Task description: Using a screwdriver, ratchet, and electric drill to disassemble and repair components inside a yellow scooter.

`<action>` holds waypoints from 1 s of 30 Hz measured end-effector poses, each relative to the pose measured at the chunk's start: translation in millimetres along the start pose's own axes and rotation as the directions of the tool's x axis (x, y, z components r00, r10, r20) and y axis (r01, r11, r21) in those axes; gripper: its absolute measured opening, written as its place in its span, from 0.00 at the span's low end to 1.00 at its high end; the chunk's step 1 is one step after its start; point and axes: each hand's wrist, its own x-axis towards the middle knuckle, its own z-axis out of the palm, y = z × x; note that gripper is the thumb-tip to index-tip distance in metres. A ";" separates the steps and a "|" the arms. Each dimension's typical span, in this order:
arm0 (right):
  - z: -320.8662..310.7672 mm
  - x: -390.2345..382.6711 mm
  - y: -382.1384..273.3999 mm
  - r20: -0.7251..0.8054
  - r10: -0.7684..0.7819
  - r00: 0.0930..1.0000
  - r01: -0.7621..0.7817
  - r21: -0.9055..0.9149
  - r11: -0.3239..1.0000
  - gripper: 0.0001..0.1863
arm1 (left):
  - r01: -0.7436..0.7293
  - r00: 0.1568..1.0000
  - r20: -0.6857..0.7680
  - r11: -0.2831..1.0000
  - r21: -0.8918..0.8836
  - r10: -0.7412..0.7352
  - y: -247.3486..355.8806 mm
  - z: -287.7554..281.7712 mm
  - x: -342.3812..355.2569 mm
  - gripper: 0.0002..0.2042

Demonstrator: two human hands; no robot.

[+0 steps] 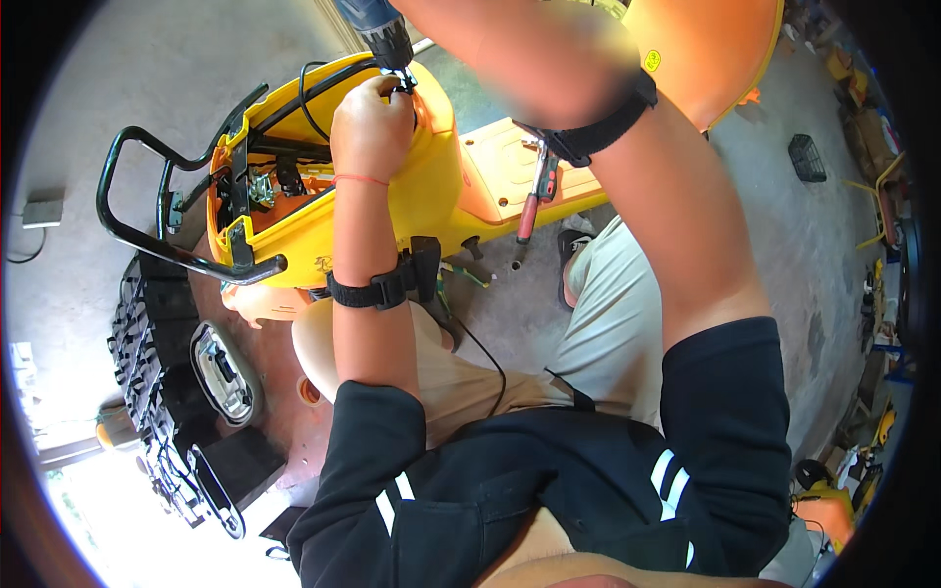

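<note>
My left hand (372, 127) is closed at the top edge of a yellow scooter body (431, 186). Its fingers pinch a small dark and metal piece that I cannot make out. Right above those fingertips, the chuck of a dark blue power drill (389, 44) points down, its bit end close to the fingers. The drill's body runs off the upper edge. My right forearm (549, 69) reaches across the top toward the drill, but the hand itself is cut off. An open compartment (284, 181) with metal parts and a cable lies left of my left wrist.
A black tubular rack (132, 196) juts out from the scooter's left end. A red-handled tool (529, 211) rests against the footboard (495, 167). Pliers with green-yellow handles (466, 275) are by my knee. Black modules (162, 323) and a grey lamp-like part (225, 372) lie at left.
</note>
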 end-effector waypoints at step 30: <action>53.2 -121.6 104.8 0.742 0.235 0.628 -0.777 0.612 0.147 0.21 | 0.030 0.999 0.033 0.996 0.086 -0.033 4.0 2.9 5.6 0.17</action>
